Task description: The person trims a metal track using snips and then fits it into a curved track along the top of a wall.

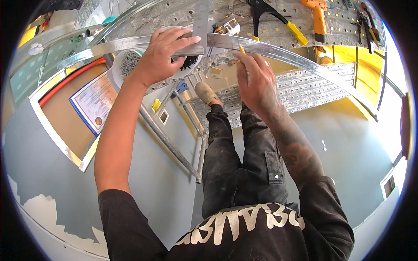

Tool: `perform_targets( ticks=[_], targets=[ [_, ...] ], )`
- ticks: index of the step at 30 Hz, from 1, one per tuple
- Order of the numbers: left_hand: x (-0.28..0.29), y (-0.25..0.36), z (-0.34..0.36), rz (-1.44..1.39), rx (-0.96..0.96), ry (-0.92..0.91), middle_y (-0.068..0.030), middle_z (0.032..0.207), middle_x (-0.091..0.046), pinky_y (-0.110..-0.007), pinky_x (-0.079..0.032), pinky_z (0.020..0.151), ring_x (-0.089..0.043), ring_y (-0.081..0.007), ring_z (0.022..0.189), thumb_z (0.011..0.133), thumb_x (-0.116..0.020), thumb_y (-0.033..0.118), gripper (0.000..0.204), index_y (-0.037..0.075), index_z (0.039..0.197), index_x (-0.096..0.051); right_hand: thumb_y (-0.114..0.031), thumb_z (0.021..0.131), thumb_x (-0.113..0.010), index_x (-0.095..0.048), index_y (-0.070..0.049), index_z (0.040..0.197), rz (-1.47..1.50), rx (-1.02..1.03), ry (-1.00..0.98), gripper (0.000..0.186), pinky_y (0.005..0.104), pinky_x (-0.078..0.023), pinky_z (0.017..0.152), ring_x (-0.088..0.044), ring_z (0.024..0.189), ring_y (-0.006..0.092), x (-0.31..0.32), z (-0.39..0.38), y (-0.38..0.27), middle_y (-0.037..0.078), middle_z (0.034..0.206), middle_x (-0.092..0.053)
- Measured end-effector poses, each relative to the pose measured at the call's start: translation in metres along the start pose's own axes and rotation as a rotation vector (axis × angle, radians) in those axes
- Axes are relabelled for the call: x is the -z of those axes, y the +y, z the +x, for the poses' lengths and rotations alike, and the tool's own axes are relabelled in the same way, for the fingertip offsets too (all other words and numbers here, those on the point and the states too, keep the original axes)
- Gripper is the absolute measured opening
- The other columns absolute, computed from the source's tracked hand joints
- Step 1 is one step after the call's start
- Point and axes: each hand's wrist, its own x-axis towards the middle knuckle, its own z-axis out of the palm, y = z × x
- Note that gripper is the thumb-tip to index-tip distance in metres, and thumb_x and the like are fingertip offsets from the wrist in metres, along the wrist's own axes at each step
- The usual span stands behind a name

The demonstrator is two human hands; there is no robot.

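Observation:
A long, bright metal channel [278,53] runs across in front of me, curved by the lens. My left hand [163,54] grips a metal try square [200,27], its thick stock under my fingers and its blade pointing away across the channel. Between the fingers of my right hand [257,80] is a yellow pencil [242,49], its upper end beside the channel's near edge, right of the square. Where exactly the pencil's point is, I cannot make out. Below the left hand stand white tubs with grey screws [129,61] and black screws [190,62].
A perforated metal plank [283,32] carries a tape measure [227,25], a black hand tool with a yellow handle [297,34], an orange pistol-shaped tool [319,19] and several pliers-like tools [370,28]. Lower down are another perforated plank [322,78], scaffold tubes [170,143] and a framed certificate [92,102].

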Motion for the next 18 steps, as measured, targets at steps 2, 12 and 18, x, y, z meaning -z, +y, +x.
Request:
perform_targets(
  ticks=[2, 12, 18],
  targets=[
    [-0.001, 0.004, 0.004, -0.069, 0.033, 0.016, -0.0035, 0.141, -0.055, -0.045, -0.027, 0.115, -0.047, -0.0255, 0.133, 0.076, -0.079, 0.014, 0.059, 0.026, 0.131, -0.064, -0.014, 0.090, -0.066, -0.063, -0.002, 0.118, 0.085, -0.078, 0.043, 0.031, 0.0443, -0.051, 0.084, -0.065, 0.091, 0.0342, -0.008, 0.020, -0.001, 0.016, 0.097, -0.066],
    [-0.005, 0.021, 0.012, -0.109, 0.126, 0.140, -0.0056, 0.137, -0.056, -0.053, -0.023, 0.115, -0.048, -0.0272, 0.132, 0.075, -0.080, 0.033, 0.056, 0.015, 0.126, -0.063, -0.018, 0.087, -0.069, -0.064, 0.001, 0.115, 0.641, -0.493, 0.168, 0.034, 0.0385, -0.055, 0.075, -0.068, 0.081, 0.0296, -0.043, 0.068, 0.005, 0.018, 0.091, -0.069],
    [-0.010, 0.012, 0.006, 0.058, 0.073, 0.104, -0.0081, 0.135, -0.057, -0.047, -0.031, 0.113, -0.050, -0.0303, 0.128, 0.078, -0.079, 0.025, 0.057, 0.012, 0.130, -0.060, -0.010, 0.092, -0.060, -0.072, -0.010, 0.114, 0.121, -0.159, 0.087, 0.026, 0.0333, -0.053, 0.069, -0.066, 0.071, 0.0199, 0.084, 0.098, 0.118, 0.012, 0.084, -0.071]
  ],
)
